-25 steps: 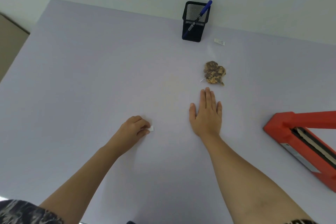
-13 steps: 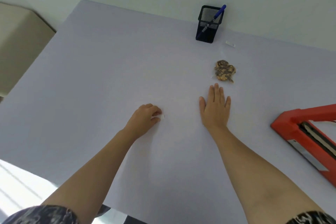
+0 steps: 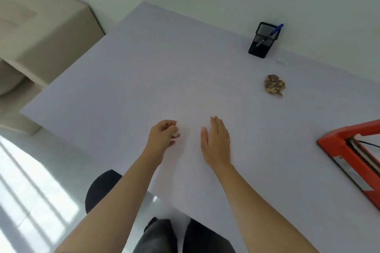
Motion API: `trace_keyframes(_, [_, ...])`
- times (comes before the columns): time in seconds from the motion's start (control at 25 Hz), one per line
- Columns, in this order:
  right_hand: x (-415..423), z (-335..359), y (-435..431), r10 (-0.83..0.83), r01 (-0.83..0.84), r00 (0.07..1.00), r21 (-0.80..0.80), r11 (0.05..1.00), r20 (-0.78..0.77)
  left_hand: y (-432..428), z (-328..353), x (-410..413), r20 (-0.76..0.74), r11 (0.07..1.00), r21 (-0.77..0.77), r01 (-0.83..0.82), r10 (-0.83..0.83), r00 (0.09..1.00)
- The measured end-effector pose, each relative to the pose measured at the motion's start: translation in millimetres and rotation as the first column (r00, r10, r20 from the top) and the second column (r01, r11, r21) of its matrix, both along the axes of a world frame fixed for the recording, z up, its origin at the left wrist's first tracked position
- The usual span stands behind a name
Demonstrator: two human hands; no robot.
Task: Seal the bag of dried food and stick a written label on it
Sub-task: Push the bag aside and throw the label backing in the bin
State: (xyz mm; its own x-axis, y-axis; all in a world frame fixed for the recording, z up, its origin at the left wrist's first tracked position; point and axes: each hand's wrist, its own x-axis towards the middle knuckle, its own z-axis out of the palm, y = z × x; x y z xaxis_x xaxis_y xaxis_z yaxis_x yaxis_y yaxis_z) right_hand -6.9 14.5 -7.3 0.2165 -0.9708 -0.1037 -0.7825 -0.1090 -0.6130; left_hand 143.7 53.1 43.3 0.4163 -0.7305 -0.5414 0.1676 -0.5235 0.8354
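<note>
A: Bag first, since it's what matters: where is it?
B: At about two o'clock from the hands, lying flat on the table, well apart from them. Going by size: the table, then the red sealer at three o'clock, the black pen cup at one o'clock with a blue pen leaning in it, then the bag.
A: How will it handle?
B: My guess is light, limp and crinkly, with lumpy, brittle contents. I'd pinch it by the empty film at its edge, not over the food.
A: And the hands?
B: The right hand hovers or rests palm down, fingers together and straight, holding nothing. The left hand has its fingers curled, the tips pinched on a small white scrap, perhaps the label. A pale slip lies beside the cup.
</note>
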Motion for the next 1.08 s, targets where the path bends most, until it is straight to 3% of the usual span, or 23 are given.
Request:
trace_keyframes(0.24, [122.2,3.8,115.5,0.209,-0.21,0.975,0.011,0.978,0.079,113.0,-10.8,94.4,0.171,0.984,0.007,-0.177,0.173,0.97])
trace_keyframes(0.44, [221.1,-21.6,218.1,0.384,-0.378,0.917,-0.071,0.923,0.111,227.7,-38.5,194.1,0.169,0.95,0.041,-0.309,0.299,0.939])
trace_keyframes(0.56, [254.8,-55.1,251.7,0.432,-0.434,0.897,-0.003,0.901,0.091,276.7,-71.6,234.0,0.169,0.924,0.121,-0.362,0.341,0.925])
trace_keyframes(0.8, [280.4,-193.3,251.5,0.332,-0.259,0.93,0.358,0.897,-0.16,324.7,-204.0,265.1,0.152,0.883,0.347,-0.317,0.28,0.948])
trace_keyframes(1.08, [285.5,-390.8,245.3,0.304,-0.154,0.886,0.397,0.905,-0.351,328.3,-413.0,282.8,0.24,0.836,0.439,-0.329,0.244,0.94])
